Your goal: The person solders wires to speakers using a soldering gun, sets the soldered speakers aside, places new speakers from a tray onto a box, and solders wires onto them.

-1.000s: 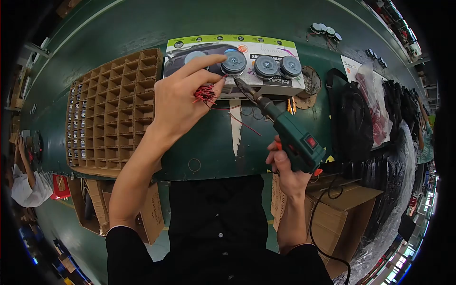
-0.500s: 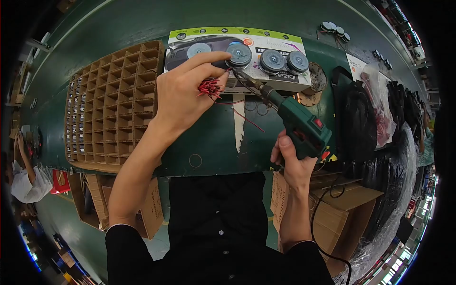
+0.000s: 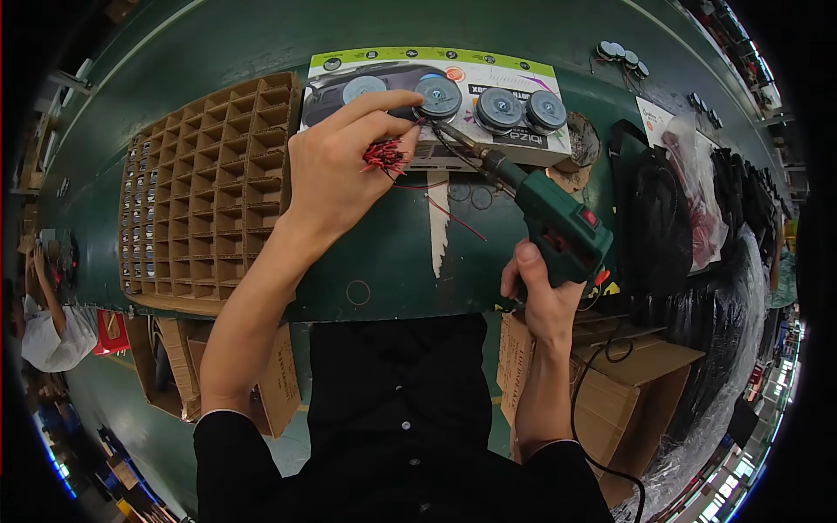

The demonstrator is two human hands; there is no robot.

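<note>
My left hand (image 3: 336,174) is closed around a bundle of short red and black wires (image 3: 384,156), and its fingertips reach the near edge of a small round speaker (image 3: 438,98). In my right hand (image 3: 549,301) is a green soldering gun (image 3: 565,225), gripped by its handle. Its thin tip points up and left to that same speaker's edge, close to my left fingertips. Exact contact there is too small to make out. The speaker sits on a printed box (image 3: 523,77), between a grey speaker (image 3: 363,88) on the left and two more speakers (image 3: 500,109) on the right.
Left of the box stands a cardboard divider crate (image 3: 209,192), its left columns filled with speakers. A loose red wire (image 3: 458,218) lies on the green table (image 3: 384,270). Black bags (image 3: 654,209) lie at right. The gun's black cord (image 3: 573,401) hangs beside an open carton (image 3: 628,375).
The soldering gun's body and my right hand have shifted slightly right. The tip remains by the same speaker's edge, and my left hand has barely moved.
</note>
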